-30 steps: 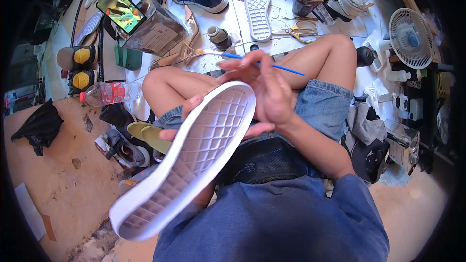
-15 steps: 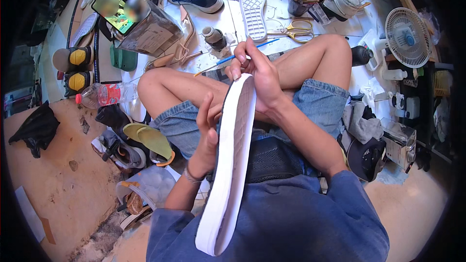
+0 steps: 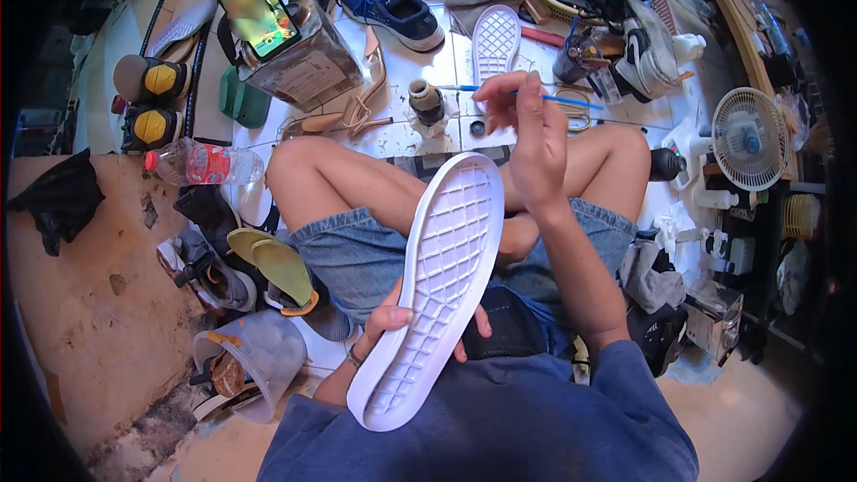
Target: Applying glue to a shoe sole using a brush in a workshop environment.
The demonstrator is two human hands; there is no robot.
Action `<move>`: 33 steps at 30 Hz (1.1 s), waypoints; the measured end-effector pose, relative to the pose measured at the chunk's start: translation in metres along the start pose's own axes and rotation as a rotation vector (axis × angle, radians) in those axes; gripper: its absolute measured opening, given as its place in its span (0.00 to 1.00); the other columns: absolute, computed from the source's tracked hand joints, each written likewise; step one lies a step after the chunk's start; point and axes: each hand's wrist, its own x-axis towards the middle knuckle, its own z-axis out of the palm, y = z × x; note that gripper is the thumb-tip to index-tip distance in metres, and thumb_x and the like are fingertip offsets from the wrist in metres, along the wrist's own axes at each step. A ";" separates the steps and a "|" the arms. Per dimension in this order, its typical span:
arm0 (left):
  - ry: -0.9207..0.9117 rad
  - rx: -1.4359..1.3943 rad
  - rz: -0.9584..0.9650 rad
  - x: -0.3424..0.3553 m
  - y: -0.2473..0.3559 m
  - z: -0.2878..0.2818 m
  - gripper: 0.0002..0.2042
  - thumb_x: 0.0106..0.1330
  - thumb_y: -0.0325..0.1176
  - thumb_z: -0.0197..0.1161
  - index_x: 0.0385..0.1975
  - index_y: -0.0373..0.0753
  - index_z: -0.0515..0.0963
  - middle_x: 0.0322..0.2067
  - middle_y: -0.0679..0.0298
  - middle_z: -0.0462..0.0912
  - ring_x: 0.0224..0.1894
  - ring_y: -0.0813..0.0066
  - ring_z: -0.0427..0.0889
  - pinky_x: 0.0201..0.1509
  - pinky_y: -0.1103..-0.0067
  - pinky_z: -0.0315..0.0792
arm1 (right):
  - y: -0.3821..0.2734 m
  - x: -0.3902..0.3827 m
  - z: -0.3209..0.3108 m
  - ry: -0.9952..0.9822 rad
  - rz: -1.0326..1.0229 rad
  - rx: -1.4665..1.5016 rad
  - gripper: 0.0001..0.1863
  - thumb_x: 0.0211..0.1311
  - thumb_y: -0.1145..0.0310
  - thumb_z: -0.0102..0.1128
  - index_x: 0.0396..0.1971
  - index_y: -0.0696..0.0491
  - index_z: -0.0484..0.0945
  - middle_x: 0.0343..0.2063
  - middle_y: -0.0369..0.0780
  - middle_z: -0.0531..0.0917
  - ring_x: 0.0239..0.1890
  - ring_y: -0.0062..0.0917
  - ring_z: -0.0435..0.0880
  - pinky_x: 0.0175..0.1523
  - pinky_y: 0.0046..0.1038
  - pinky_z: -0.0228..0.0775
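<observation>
While our left hand (image 3: pixel 386 319) clasps one white sole (image 3: pixel 442 259) this side of the dark bottle (image 3: pixel 428 107), long axis aimed right of it, we list: right hand (image 3: pixel 538 156), nearer the bottle, pinching one blue tool (image 3: pixel 576 103), tip toward it.

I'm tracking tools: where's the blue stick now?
Head view, upper half, right of centre: the blue stick is in the right hand, its left end near the jar.

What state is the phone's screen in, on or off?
On: the phone shows a bright, mostly green and yellow picture, partly blurred.
</observation>
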 end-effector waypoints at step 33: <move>0.167 -0.201 0.477 0.006 0.071 -0.129 0.45 0.59 0.58 0.53 0.64 0.21 0.58 0.42 0.34 0.74 0.39 0.55 0.81 0.40 0.72 0.79 | 0.063 0.082 0.020 -0.023 0.163 0.122 0.16 0.75 0.58 0.50 0.31 0.54 0.67 0.20 0.36 0.72 0.22 0.19 0.71 0.37 0.30 0.67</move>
